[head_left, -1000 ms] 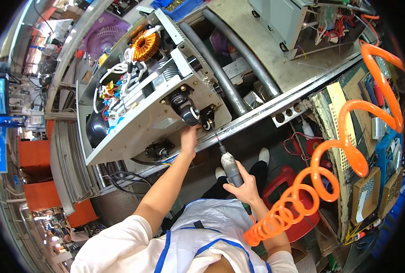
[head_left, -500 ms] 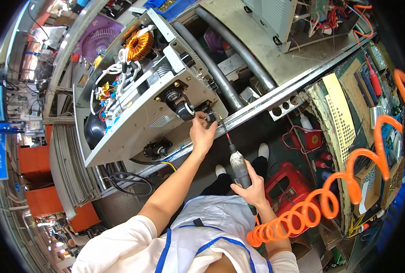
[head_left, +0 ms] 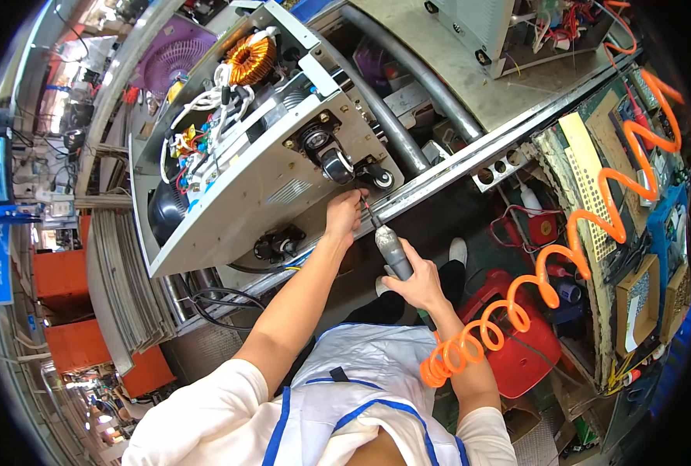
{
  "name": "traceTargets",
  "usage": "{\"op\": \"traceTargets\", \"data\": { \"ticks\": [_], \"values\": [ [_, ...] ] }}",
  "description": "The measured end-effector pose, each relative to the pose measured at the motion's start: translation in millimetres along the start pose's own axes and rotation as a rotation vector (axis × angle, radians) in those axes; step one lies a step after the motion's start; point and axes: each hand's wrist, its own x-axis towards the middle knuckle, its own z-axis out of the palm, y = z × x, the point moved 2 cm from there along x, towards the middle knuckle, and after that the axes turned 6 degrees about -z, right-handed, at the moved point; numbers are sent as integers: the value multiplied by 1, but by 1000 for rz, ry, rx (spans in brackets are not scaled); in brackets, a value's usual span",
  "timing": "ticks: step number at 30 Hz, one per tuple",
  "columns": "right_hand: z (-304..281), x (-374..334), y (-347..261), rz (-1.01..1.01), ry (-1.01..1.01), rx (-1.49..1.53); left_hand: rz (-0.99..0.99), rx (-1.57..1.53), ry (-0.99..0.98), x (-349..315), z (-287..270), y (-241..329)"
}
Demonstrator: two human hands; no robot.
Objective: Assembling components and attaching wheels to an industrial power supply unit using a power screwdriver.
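Observation:
My right hand point(head_left: 418, 284) is wrapped around a grey air screwdriver point(head_left: 393, 250), fed by a coiled orange air hose point(head_left: 543, 287). Its thin bit points up and away toward the fingertips of my left hand point(head_left: 344, 215). Those fingers are pinched together beside the bit; whatever they hold, if anything, is too small to make out. Just beyond them is a black swivel caster point(head_left: 378, 177) at the corner of an open metal machine housing point(head_left: 240, 210), tipped on its side. Another black caster point(head_left: 335, 165) is mounted on the same panel, and a third point(head_left: 278, 244) sits lower left.
Steel rollers point(head_left: 423, 78) run along the bench beyond the housing. Copper coil point(head_left: 250, 60) and wiring fill the housing. A second machine point(head_left: 477, 31) stands at the far right. Right of me are a red stool point(head_left: 522, 342), a yellow perforated strip point(head_left: 586, 179) and a parts box point(head_left: 638, 303).
My left hand has come away from the casters and closed near the bit. The screwdriver has shifted up and left with my right hand. The air hose has stretched out farther.

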Motion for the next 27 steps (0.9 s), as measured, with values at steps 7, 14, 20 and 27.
{"op": "traceTargets", "data": {
  "ticks": [7,14,20,27],
  "values": [
    [5,5,0,18,27,54,-28,69,34,13,0,6],
    [5,7,1,-94,91,-237,8,108,160,11,2,10],
    [12,6,1,-25,84,-178,52,16,224,-5,-13,9],
    [13,9,7,-69,109,-195,-49,-16,231,-22,-49,-12]
  ]
}}
